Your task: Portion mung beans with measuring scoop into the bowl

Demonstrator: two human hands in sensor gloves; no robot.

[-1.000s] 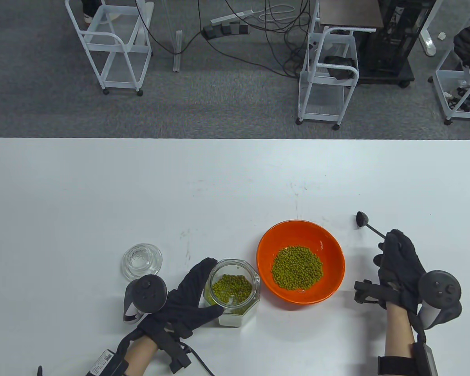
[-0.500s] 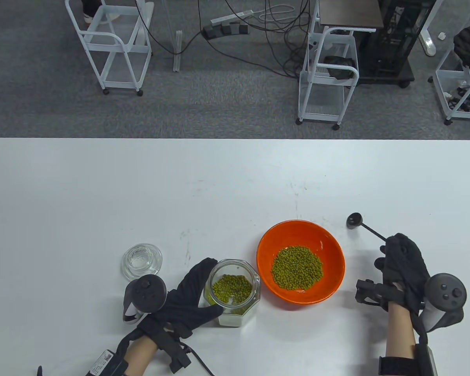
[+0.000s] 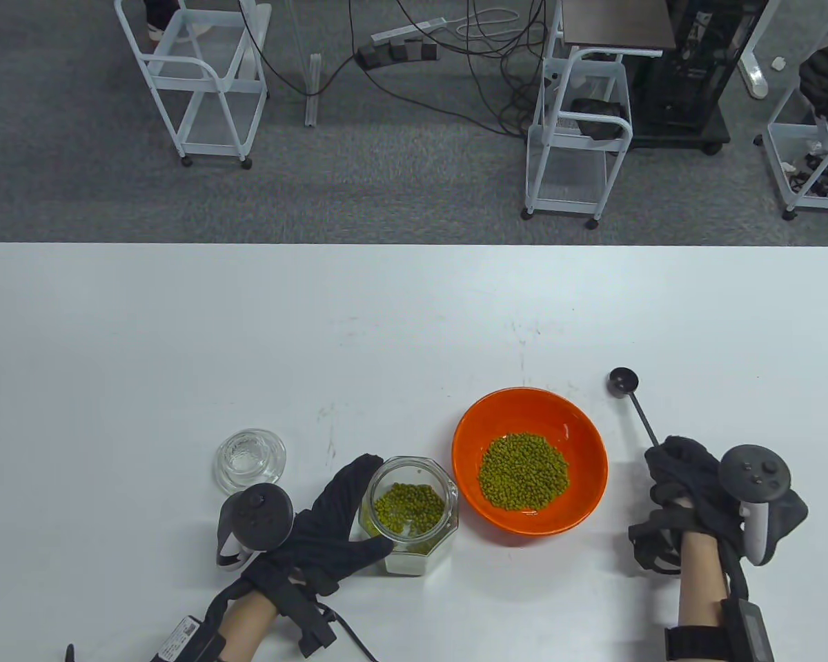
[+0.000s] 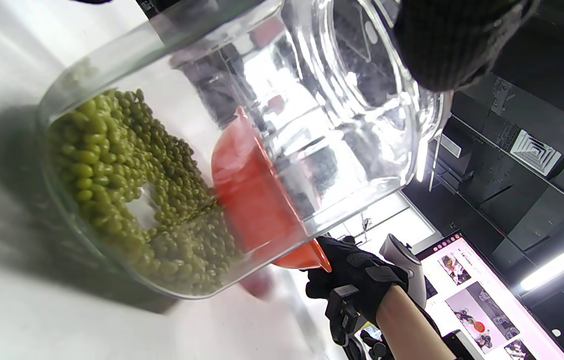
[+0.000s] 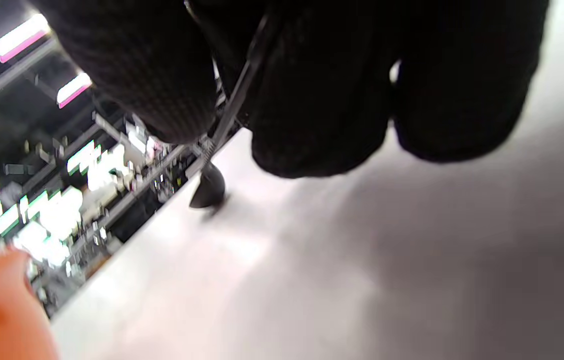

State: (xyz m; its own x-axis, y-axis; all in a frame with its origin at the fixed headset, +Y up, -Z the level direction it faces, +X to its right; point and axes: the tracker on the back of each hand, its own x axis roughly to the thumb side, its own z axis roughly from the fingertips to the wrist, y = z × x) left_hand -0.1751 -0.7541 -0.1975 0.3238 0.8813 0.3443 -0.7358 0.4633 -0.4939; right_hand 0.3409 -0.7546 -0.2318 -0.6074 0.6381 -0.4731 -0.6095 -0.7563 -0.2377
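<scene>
A clear glass lid is lying on the white worktop at the far left, just beyond the tracker on the left hand. That hand's grip is wrapping the open glass jar, fingers curling round its far side and thumb round the near side, and the jar is standing upright with mung beans covering its bottom (the left wrist view shows them heaped against one wall, with a bare patch of glass in the middle). Just beside the jar, to the right, the orange bowl is sitting on the worktop, holding a mound of beans at its centre. Further right, the right hand is closing its grip on the thin handle of the black measuring scoop, fingers curling round the near end. The scoop's small round cup is pointing away from the person, near the bowl's far right rim but apart from it, and in the blurred right wrist view the cup is resting on or just above the worktop (I cannot tell which).
</scene>
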